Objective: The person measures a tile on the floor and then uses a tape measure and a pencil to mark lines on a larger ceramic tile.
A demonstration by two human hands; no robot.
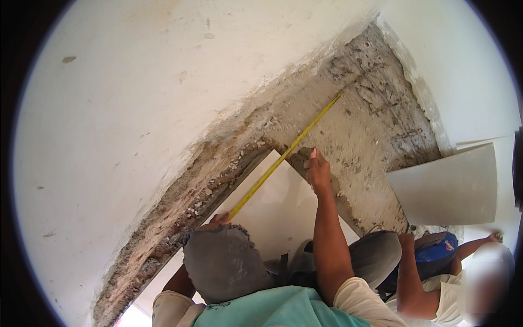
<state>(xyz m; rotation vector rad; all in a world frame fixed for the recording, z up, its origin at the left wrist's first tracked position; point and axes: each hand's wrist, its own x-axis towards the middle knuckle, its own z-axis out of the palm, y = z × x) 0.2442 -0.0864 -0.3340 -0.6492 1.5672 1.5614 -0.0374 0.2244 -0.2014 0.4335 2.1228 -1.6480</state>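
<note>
Bare, rough floor (359,141) narrows to a corner between pale walls (125,109), crumbled along the bottom of the left one. A yellow tape measure (261,181) runs from the left hand (220,218), its grip partly hidden, over a laid tile (283,201) toward that corner. The right hand (318,171) is loosely curled, one digit raised, near the tile's edge. A grey panel (447,188) stands at right, near a co-worker (412,283).

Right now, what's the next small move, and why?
Probably bring the right hand to the yellow tape where it leaves the pale tile: the left hand is at its near end, past the tile it spans rough floor, and the right hand is close but apart from it.
</note>
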